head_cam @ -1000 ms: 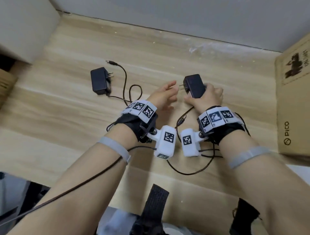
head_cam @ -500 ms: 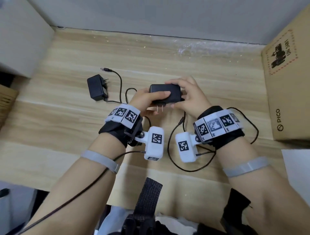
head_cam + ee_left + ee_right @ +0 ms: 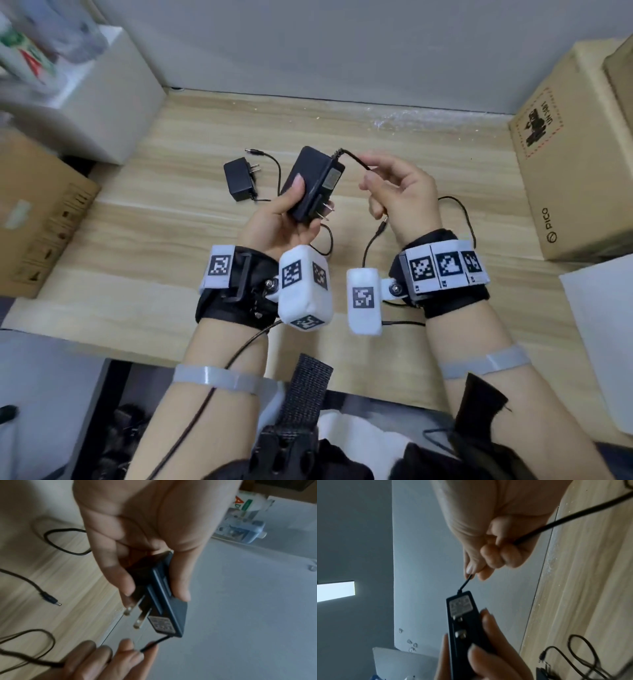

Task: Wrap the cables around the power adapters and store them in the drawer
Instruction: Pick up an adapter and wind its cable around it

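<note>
My left hand [image 3: 291,212] grips a black power adapter [image 3: 313,185] above the wooden table, its two metal prongs [image 3: 325,211] pointing toward me. Its thin black cable [image 3: 356,161] leaves the far end, and my right hand [image 3: 394,192] pinches it a short way from the adapter. The left wrist view shows the adapter [image 3: 164,601] held between thumb and fingers. The right wrist view shows the cable [image 3: 467,581] pinched just above the adapter [image 3: 462,622]. The rest of this cable loops down past my right wrist. A second black adapter [image 3: 239,180] with its own cable lies on the table to the left.
A cardboard box [image 3: 575,164] stands at the right edge of the table [image 3: 171,240]. A white box [image 3: 102,102] and a brown carton [image 3: 37,212] sit at the left. A grey wall runs along the back.
The adapter has passed from both hands into my left hand alone and turned on end. My right hand has let go of it and taken hold of the cable near its exit.
</note>
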